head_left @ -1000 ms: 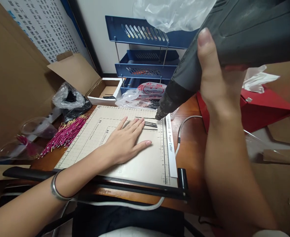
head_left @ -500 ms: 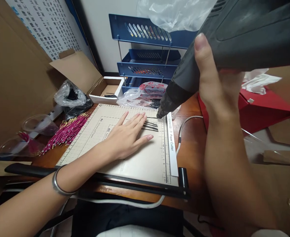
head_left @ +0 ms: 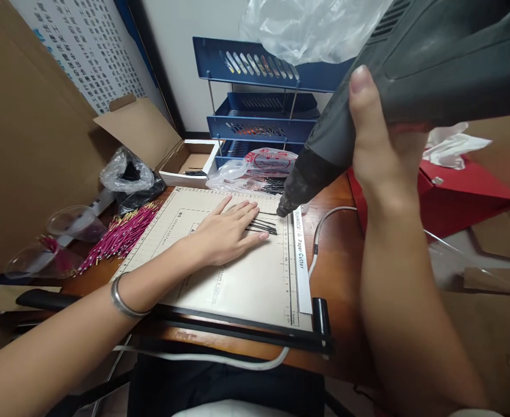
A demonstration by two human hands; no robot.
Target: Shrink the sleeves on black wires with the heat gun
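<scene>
At the far right corner of the paper cutter (head_left: 246,284), pinning black tubes (head_left: 266,227) under open left hand (head_left: 224,234), clamping right hand (head_left: 376,156) on heat gun (head_left: 433,63), nudged closer now, likely heating.

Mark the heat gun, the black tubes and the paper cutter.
heat gun (head_left: 433,63), head view, on its grey body.
black tubes (head_left: 267,227), head view, on their exposed ends.
paper cutter (head_left: 246,284), head view, on its bare board.

a dark grey heat gun (head_left: 411,75) is showing upper right; magenta sticks (head_left: 120,236) are lying left beside a cream gridded cutter (head_left: 237,278); blue trays (head_left: 255,110) are standing at top centre.
</scene>
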